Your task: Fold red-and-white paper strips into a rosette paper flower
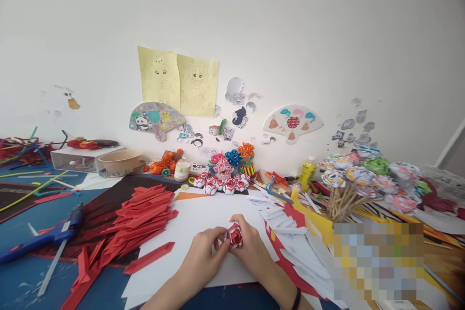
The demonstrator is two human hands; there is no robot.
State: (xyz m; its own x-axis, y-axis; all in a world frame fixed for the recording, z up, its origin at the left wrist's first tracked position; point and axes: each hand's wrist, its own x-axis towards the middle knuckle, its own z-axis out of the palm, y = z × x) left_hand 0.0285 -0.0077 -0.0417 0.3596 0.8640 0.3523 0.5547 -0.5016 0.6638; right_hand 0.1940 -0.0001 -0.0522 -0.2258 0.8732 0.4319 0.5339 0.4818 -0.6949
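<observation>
Both my hands meet over a white sheet [203,213] near the table's front edge. Between them is a small red-and-white folded paper flower [234,235]. My left hand [201,256] pinches its left side with the fingertips. My right hand [252,247], with a black band on the wrist, curls around its right side. A heap of folded red paper strips [141,218] lies just left of the hands. A pile of white folded strips [290,232] lies to the right.
A blue glue gun [47,237] lies at the left. A row of finished red-and-white flowers [221,185], a yellow glue bottle [307,173], a paper bowl [119,161] and a bunch of paper flowers on sticks [363,179] stand toward the wall. A blurred patch covers the lower right.
</observation>
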